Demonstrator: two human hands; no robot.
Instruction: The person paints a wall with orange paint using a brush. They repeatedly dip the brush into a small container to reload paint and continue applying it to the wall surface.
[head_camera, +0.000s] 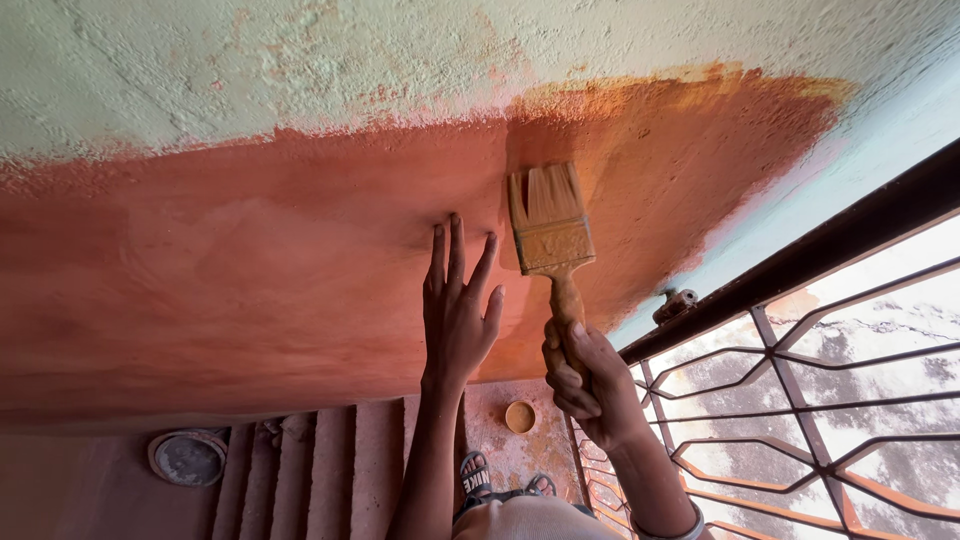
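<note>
**Brush up, orange wall half won**

My right hand (585, 385) is clenched around the wooden handle of the flat paintbrush (550, 235), fingers (562, 380) wrapped tight, bristles pressed against the wall (250, 270) near the upper edge of the painted patch. My left hand (458, 310) is released and holds nothing; it lies flat on the wall just beside the brush, fingers spread.

Judging from the colour, a wide band of the wall already wears the terracotta orange, darker on the left, brighter and seemingly wetter around the brush. Above it the pale, rough plaster (300, 60) is bare, and a pale strip remains along the right edge beside the metal window grille (820, 400). Far below my sandalled feet, a small round paint tin (520, 416) sits on the floor near the steps (320, 470), and a grey bucket (188, 457) stands towards the left.
</note>
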